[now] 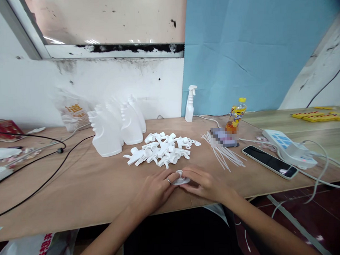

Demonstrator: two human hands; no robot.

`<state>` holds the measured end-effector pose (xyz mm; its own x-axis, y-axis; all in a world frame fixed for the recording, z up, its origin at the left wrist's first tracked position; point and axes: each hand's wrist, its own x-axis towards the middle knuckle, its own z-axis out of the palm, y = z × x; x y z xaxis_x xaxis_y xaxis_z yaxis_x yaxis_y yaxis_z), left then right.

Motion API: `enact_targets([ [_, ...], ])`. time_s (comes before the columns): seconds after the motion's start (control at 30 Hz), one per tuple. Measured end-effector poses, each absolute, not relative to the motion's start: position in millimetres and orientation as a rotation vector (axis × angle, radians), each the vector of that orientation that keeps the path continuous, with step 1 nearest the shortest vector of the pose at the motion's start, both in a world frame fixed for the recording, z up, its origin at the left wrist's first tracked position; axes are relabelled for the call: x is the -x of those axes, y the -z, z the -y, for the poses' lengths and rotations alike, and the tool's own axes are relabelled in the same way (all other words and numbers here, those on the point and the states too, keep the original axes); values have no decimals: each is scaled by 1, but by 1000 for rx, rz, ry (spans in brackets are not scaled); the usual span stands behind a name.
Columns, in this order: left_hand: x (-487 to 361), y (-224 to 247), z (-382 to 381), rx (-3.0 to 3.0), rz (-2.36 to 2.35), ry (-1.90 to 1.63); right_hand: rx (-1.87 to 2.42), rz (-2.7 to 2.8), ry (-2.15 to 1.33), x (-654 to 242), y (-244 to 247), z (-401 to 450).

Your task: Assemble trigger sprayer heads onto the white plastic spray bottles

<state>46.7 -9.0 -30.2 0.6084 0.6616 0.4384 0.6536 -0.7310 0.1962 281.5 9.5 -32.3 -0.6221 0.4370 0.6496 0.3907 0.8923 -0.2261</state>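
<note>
Near the table's front edge, my left hand (161,185) and my right hand (204,182) meet around a small white round plastic part (182,179). Fingers of both hands are closed on it from either side, and they hide much of its shape. A ring is on one left finger. Just beyond the hands lies a loose pile of white trigger sprayer parts (166,150), with some small white rings at its right side. Thin white plastic tubes (226,153) lie fanned out to the right of the pile.
Several white empty bottles (105,135) stand at back left, before a plastic bag (73,112). A spray bottle (189,106) and a drink bottle (236,116) stand at the back. A phone (270,161) and power strip (289,147) lie right. Black cables (53,176) cross the left.
</note>
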Motion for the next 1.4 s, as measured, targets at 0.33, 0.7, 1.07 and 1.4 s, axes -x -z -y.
enact_targets([
  [0.33, -53, 38, 10, -2622, -1171, -825, 623, 2348, -163, -280, 27, -8],
  [0.7, -48, 34, 11, -2614, -1196, -757, 1660, 2045, 194, -368, 18, -65],
  [1.07, -48, 37, 12, -2527, -1250, -800, 1922, 1871, 109, -378, 22, -73],
  [1.4, -50, 31, 15, -2402, -1364, -742, 765, 1677, -1037, -288, -20, -17],
])
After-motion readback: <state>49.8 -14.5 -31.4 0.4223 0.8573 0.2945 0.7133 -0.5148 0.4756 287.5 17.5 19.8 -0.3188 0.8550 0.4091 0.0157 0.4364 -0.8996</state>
